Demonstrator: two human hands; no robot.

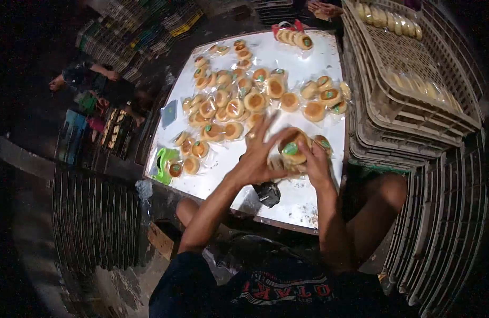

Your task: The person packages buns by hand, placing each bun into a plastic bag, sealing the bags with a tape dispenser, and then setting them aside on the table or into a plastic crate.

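Observation:
Near the front of the white table (218, 183), a clear-wrapped pack of round buns (290, 149) with a green label is between my hands. My right hand (317, 165) grips its right side, thumb on top. Fingers spread and slightly blurred, my left hand (257, 155) is at the pack's left, its thumb close to the lower edge. Another wrapped bun (323, 142) lies just beyond my right hand. Many packed golden-brown buns (235, 107) cover the table's middle, and a smaller group (324, 96) is at the right.
Stacked plastic crates (414, 114) stand against the right side, the top one holding packed buns (390, 22). A green tape dispenser (164, 165) sits at the left corner, and a dark lump (267, 194) near the front edge. Another person (85, 74) is at the far left.

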